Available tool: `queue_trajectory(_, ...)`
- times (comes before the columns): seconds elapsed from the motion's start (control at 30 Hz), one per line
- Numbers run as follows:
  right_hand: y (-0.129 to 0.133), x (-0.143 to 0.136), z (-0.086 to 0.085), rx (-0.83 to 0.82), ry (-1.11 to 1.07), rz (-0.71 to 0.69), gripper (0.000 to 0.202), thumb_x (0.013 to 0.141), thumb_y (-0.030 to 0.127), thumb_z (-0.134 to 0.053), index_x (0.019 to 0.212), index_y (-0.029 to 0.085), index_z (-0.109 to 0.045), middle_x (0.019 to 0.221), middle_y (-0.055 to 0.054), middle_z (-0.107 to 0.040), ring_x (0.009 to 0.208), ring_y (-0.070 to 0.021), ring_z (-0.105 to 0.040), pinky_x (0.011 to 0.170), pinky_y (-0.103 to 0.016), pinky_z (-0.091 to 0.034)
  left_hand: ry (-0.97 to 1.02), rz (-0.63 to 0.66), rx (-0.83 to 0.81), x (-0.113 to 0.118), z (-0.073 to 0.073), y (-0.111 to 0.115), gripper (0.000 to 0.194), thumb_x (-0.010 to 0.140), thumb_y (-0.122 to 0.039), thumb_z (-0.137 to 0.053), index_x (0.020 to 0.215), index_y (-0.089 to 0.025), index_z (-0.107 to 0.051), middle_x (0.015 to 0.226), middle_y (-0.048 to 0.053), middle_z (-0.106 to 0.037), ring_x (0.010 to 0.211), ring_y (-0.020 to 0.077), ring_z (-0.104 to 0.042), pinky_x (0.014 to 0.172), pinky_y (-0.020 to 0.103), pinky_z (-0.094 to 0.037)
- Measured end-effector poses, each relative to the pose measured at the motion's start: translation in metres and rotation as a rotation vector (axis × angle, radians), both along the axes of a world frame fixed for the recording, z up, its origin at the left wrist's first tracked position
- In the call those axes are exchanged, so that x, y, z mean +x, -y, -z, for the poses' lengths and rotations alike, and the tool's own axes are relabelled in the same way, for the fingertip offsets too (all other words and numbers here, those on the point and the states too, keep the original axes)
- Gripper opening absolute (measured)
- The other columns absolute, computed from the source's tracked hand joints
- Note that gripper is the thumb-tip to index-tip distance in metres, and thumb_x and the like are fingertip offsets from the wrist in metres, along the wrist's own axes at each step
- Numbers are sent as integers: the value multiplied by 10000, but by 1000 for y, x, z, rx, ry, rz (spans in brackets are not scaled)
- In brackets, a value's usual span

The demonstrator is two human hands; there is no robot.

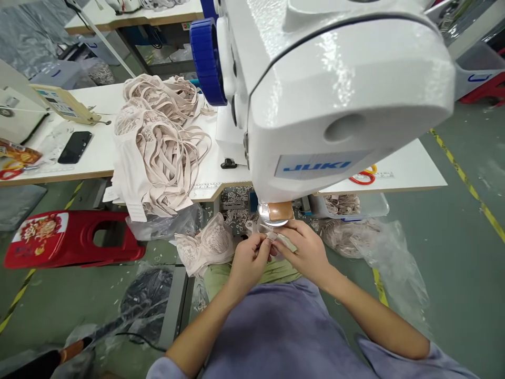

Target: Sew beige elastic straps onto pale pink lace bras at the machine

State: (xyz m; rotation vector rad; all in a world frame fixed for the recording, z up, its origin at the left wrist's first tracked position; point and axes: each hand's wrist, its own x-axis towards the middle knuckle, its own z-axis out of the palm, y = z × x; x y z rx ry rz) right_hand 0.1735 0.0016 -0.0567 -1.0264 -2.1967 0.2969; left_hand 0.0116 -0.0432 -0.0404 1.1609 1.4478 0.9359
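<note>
Just below the head of a white sewing machine (351,95), my left hand (250,259) and my right hand (305,247) meet. Between them they pinch a small pale piece of fabric (272,237); its details are too small to tell. Both hands have thumb and fingers pressed together on it. A beige lace bra (209,243) hangs over my lap, left of my left hand. On the table behind lies a big heap of beige bras and straps (161,147).
A black phone (74,147) and a cream control panel (65,103) are on the table at left. Red-handled scissors (363,178) lie at right. A red stool (74,238) stands at lower left; a plastic bin (371,205) sits under the table's right side. Another person's foot shows at bottom left.
</note>
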Motion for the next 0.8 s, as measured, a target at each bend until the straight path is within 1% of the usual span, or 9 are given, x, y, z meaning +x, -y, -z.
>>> queue_trajectory(0.17,-2,0,4,-95,-69,-13,230,974,376,-550,930,201,-693,870,-65,-697,830,-183,-674,688,-291,-555,-23,-7,-9,0,1,-1,256,909,-353,-471,732,-197,-572,635,8,-637,561,137,-569,527,226,-418)
queue_trajectory(0.33,-1,-4,6,-154,-139,-27,145,950,261,-579,905,212,-709,858,-52,-686,795,-168,-669,656,-278,-547,-18,-28,-33,0,2,-1,263,909,-377,-476,741,-198,-571,647,4,-620,580,140,-557,556,238,-416)
queue_trajectory(0.47,4,-8,11,-113,-136,-23,169,943,217,-573,856,208,-717,840,-53,-692,774,-168,-666,640,-280,-535,27,-76,-38,1,7,-5,373,904,-495,-494,686,-196,-543,621,-18,-546,582,127,-492,585,247,-391)
queue_trajectory(0.53,-1,-4,13,-82,-128,-119,184,945,228,-570,838,204,-717,828,-52,-695,764,-160,-666,647,-270,-539,50,-103,-68,1,10,-8,425,848,-572,-564,651,-199,-513,573,-44,-465,555,115,-426,556,242,-351)
queue_trajectory(0.6,-17,11,13,-86,-56,-190,200,959,240,-547,869,208,-722,842,-47,-703,782,-146,-671,684,-256,-552,83,-105,-100,-1,13,-11,454,806,-611,-605,641,-203,-494,539,-65,-398,522,105,-367,519,236,-307)
queue_trajectory(0.63,-30,23,10,-100,16,-150,213,973,242,-523,905,211,-723,873,-46,-709,813,-142,-675,719,-257,-560,98,-96,-110,-3,15,-12,463,807,-621,-601,639,-204,-489,529,-69,-381,507,102,-346,506,234,-291)
queue_trajectory(0.67,-46,37,5,-114,99,-61,220,984,246,-504,953,212,-719,919,-49,-713,854,-145,-677,761,-272,-566,110,-82,-122,-5,16,-13,469,807,-628,-601,640,-203,-493,524,-71,-376,498,99,-334,498,234,-277)
queue_trajectory(0.73,-81,69,-10,-121,251,193,211,998,267,-501,1073,199,-686,1058,-64,-696,957,-170,-664,849,-342,-565,115,-72,-162,-9,17,-14,489,788,-649,-612,635,-198,-502,524,-69,-389,492,95,-324,494,232,-260)
queue_trajectory(0.8,-113,98,-28,-109,310,296,288,971,336,-576,1203,170,-616,1198,-87,-641,1031,-205,-643,886,-416,-558,139,-69,-192,-11,15,-15,496,768,-654,-629,634,-190,-516,535,-62,-415,497,92,-329,503,230,-262)
